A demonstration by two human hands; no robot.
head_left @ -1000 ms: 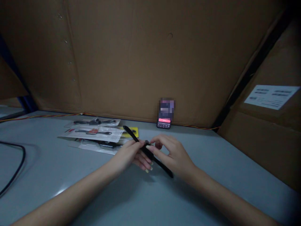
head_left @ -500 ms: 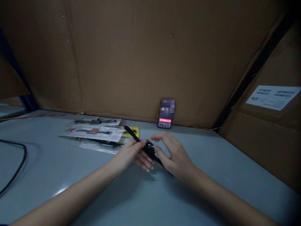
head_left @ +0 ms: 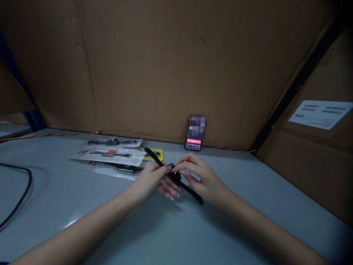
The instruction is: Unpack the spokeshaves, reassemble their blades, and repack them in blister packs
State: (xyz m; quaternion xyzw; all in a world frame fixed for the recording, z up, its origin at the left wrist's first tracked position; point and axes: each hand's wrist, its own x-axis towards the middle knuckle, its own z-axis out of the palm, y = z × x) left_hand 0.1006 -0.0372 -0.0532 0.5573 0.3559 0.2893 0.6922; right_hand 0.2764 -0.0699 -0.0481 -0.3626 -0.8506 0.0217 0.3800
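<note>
The slim strap-like item (head_left: 174, 177) is solid black, above a blue-grey counter (head_left: 176, 235). The blister pack (head_left: 135, 158) is white with an orange-red patch; a yellow card (head_left: 159, 151) sits beside it. The phone (head_left: 193, 147) shows purple mosaic squares and a pinkish-red bar. Twisted wires (head_left: 52, 135) are red and yellow; the cardboard panel (head_left: 143, 73), plain brown.

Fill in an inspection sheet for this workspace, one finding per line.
Surface: grey table, smooth, with shadows beneath the hands.
Work item: black strip, thicker at its middle, held slantwise above the table.
Clutter: overlapping packs beyond the left forearm; lit phone leaning against the cardboard.
Left hand: fingers gripping the strip.
Right hand: fingers at the strip's middle; exact contact unclear.
Cables: black cable curving at left; red-yellow wires along the back edge.
Surroundings: cardboard behind and at right, white label at right.
</note>
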